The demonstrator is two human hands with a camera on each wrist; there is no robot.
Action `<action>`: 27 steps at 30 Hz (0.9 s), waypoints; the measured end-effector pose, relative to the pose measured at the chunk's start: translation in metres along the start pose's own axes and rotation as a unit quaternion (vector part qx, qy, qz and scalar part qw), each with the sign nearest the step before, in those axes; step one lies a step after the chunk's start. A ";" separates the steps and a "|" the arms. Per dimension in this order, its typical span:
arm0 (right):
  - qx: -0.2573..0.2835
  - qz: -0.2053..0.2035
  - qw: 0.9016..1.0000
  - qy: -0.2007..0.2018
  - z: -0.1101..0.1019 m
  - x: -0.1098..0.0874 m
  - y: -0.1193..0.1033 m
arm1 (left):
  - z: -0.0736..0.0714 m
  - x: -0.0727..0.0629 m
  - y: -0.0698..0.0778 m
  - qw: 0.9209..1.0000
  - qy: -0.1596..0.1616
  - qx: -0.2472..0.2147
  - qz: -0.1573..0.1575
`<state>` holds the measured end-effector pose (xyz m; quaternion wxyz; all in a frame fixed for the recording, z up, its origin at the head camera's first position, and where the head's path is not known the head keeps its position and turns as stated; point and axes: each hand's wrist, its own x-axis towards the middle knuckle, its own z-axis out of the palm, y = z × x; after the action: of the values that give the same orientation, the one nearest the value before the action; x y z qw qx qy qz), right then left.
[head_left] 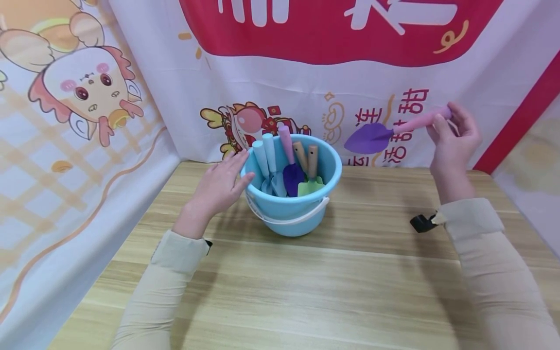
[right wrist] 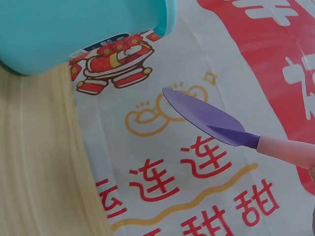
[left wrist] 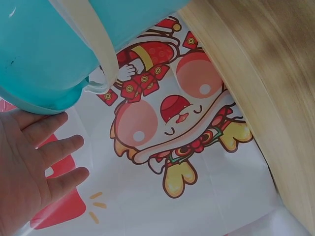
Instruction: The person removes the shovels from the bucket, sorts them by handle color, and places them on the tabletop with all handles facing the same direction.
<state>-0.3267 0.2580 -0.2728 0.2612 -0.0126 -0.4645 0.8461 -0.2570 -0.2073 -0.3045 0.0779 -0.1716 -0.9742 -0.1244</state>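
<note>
A light blue bucket (head_left: 284, 214) with a white handle (head_left: 286, 221) stands upright on the table. My left hand (head_left: 225, 182) rests against its left rim, fingers fairly straight; the left wrist view shows those fingers (left wrist: 61, 147) spread at the rim. Raised to the right of the bucket, my right hand (head_left: 457, 138) pinches the pink handle of a trowel with a purple blade (head_left: 369, 138). The blade (right wrist: 206, 118) points left toward the bucket. Inside the bucket are two blue-handled tools (head_left: 264, 158), another pink-and-purple trowel (head_left: 286, 143) and two wooden-handled tools (head_left: 312, 160), one with a green blade.
The wood-grain table (head_left: 306, 291) reaches to a printed white cloth (head_left: 262, 82) hanging behind the bucket. Another patterned cloth (head_left: 78, 160) hangs on the left. A small black object (head_left: 422, 223) shows by the right cuff.
</note>
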 end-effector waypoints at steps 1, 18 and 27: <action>0.000 0.003 1.000 0.003 -0.002 0.000 0.001 | 0.000 0.000 0.000 1.000 0.000 -0.001 -0.001; -0.008 0.051 0.998 0.041 -0.035 -0.001 0.020 | 0.002 -0.002 0.001 1.000 0.008 -0.010 -0.006; -0.006 0.057 0.996 0.070 -0.051 -0.003 0.035 | 0.001 0.000 0.000 1.000 0.009 -0.004 -0.002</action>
<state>-0.3255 0.2812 -0.3305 0.2442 -0.1001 -0.4486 0.8539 -0.2566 -0.2066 -0.3059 0.0861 -0.1686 -0.9732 -0.1306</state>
